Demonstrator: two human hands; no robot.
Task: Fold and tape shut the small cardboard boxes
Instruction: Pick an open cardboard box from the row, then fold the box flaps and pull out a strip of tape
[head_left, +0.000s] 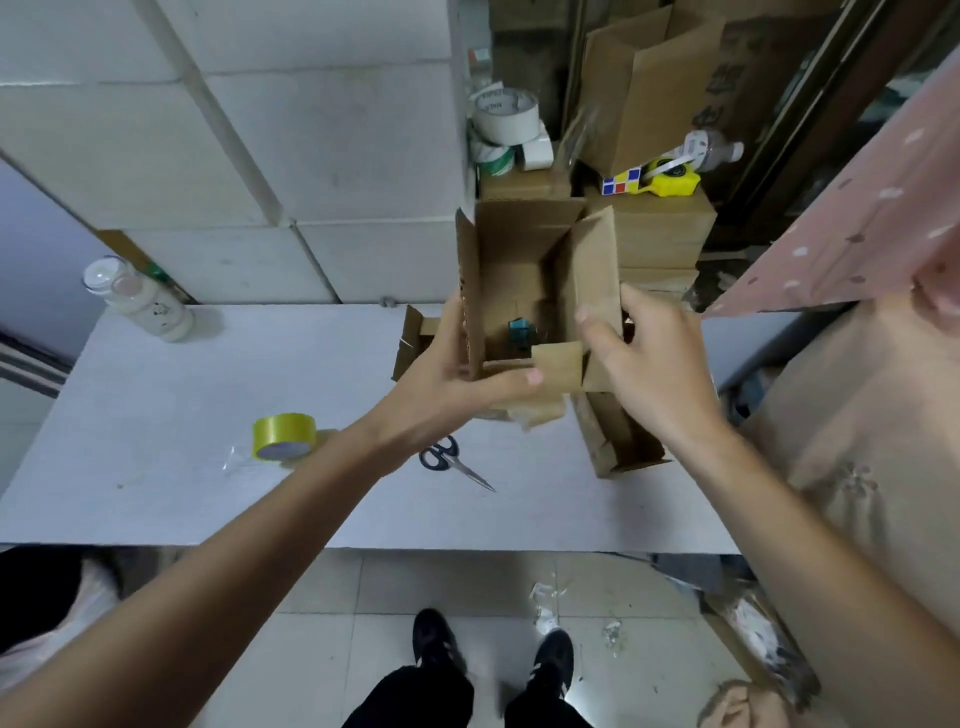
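Observation:
A small brown cardboard box is held up above the white table, its top open and its flaps standing. A small teal object lies inside it. My left hand grips the box's left wall, thumb across the near edge. My right hand holds the right side, with fingers on the right flap. The short near flap is bent partly inward. A yellow tape roll and black-handled scissors lie on the table below my left forearm.
Another open cardboard box lies on the table under my right hand, and one more behind my left hand. A white bottle stands at the far left. White tape rolls and stacked cartons sit behind. A person in pink stands at right.

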